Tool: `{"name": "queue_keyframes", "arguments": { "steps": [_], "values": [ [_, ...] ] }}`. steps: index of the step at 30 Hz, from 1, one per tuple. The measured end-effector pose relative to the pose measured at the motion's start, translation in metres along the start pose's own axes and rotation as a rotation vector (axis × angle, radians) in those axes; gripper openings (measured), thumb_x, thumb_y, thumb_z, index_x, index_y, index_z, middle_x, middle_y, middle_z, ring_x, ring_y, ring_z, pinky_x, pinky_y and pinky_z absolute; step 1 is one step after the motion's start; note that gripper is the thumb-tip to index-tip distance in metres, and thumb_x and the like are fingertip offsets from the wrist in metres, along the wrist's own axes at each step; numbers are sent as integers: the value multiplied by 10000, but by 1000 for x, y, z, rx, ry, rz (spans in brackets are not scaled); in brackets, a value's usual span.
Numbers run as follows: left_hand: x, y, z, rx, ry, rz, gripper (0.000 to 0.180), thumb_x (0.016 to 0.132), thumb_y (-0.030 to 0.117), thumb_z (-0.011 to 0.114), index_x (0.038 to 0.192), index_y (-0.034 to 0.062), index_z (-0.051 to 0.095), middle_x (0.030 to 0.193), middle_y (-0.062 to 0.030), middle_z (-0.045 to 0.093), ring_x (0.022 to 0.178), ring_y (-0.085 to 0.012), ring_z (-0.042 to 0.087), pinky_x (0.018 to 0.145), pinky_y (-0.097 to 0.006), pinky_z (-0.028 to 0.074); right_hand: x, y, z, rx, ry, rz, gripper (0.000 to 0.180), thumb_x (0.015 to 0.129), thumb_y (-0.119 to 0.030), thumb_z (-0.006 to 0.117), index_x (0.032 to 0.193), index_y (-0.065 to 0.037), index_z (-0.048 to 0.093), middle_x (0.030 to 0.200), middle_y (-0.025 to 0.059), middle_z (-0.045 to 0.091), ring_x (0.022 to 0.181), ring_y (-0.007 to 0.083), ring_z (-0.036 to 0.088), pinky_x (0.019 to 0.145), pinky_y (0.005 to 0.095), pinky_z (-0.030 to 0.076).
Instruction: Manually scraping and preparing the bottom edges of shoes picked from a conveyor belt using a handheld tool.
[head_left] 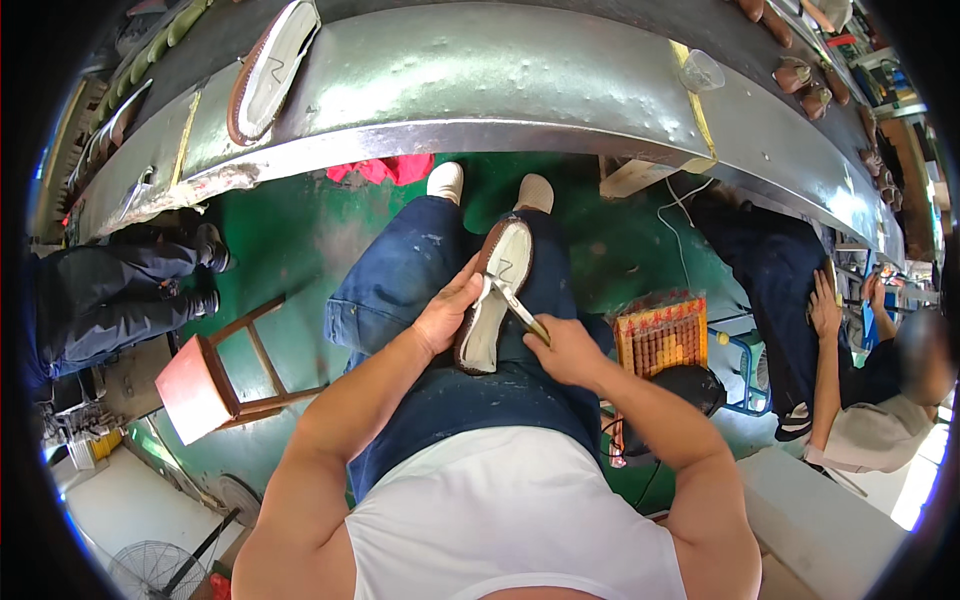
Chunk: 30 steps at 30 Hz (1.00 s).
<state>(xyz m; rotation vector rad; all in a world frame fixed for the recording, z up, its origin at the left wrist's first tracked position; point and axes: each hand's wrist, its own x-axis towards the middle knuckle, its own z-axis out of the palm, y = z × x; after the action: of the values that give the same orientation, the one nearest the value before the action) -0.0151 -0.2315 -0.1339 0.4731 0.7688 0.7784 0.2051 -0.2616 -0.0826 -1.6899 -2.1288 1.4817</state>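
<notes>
Across my thighs lies a brown shoe (515, 250), its pale underside turned up and a dark line marked on it. My left hand (450, 312) grips its left edge near the middle, fingers closed. In my right hand (568, 352) is a hand tool with a metal shaft (516, 304) and a yellowish grip end. The tool slants up and left, its metal head at the middle of the shoe, beside my left fingertips. I cannot tell the exact kind of tool. Another shoe (272, 75), pale underside up, lies on the metal-topped bench ahead.
The metal bench (480, 70) runs across in front, with a clear cup (702, 70) on it. A red-seated stool (200, 388) stands left, near another person's legs (130, 290). At right are a beaded seat cover (660, 340) and a seated co-worker (880, 410). A wire fan (150, 570) is lower left.
</notes>
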Motion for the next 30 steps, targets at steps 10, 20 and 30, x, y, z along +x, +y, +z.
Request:
{"name": "queue_keyframes", "arguments": {
  "steps": [10,20,30],
  "values": [
    [11,-27,-10,419,208,171,614,1022,205,533,1560,91,260,1491,-73,444,1328,-157,427,1109,-283,330,6,12,-22,-57,35,-90,234,920,-178,596,1017,34,582,943,239,665,889,395,654,799,451,502],
    [5,4,17,1398,138,420,488,980,114,479,1465,144,435,1369,-240,517,1162,-420,576,973,-432,492,6,58,-24,1205,-486,270,283,979,-173,581,1175,29,560,922,74,627,734,114,605,463,188,413],
    [11,-20,13,1301,341,305,698,1002,292,470,1534,-3,128,1430,-297,435,1180,-484,543,1002,-477,451,28,17,-30,303,120,-18,423,1027,-354,444,915,30,583,746,162,656,714,306,661,702,426,515]
  ]
}}
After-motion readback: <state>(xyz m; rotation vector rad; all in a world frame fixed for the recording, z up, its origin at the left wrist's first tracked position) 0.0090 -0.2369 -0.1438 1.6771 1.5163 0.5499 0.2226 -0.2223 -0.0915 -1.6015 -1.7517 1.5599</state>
